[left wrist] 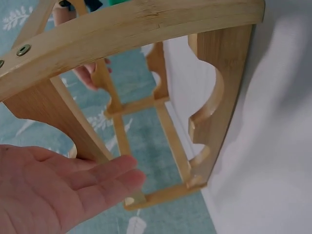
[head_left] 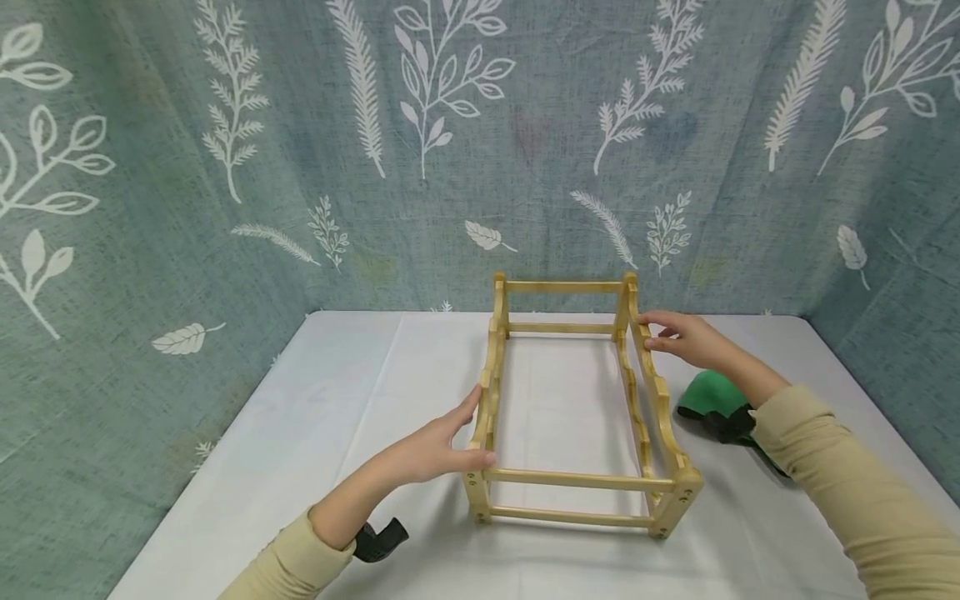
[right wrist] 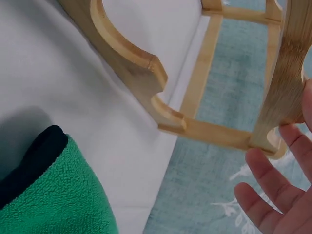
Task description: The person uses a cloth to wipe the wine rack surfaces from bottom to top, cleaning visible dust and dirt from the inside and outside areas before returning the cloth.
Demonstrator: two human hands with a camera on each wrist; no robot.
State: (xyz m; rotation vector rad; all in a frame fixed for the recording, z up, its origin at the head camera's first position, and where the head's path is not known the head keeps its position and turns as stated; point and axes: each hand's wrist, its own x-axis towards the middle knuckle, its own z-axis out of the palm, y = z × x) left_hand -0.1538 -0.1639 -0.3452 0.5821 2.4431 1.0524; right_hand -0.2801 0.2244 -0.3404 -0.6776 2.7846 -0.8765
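Observation:
A light wooden rack (head_left: 581, 481) with scalloped side rails and round crossbars stands on the white table. At its near left corner is my left hand (head_left: 431, 450), fingers straight along the left rail and thumb reaching over the corner. In the left wrist view, that palm and its extended fingers (left wrist: 112, 183) lie beside the upper rail. My right hand (head_left: 690, 337) touches the right rail towards the far end. The right wrist view shows its fingers (right wrist: 273, 183) loosely spread beside the scalloped rail (right wrist: 287, 68); its full contact is partly cut off.
Under my right forearm lies a green cloth (head_left: 708, 393) with black edging, right of the rack. A black object (head_left: 382, 540) shows beside my left cuff, partly hidden. The white table (head_left: 360, 367) meets a leaf-patterned grey-green curtain (head_left: 442, 208) behind and at the sides.

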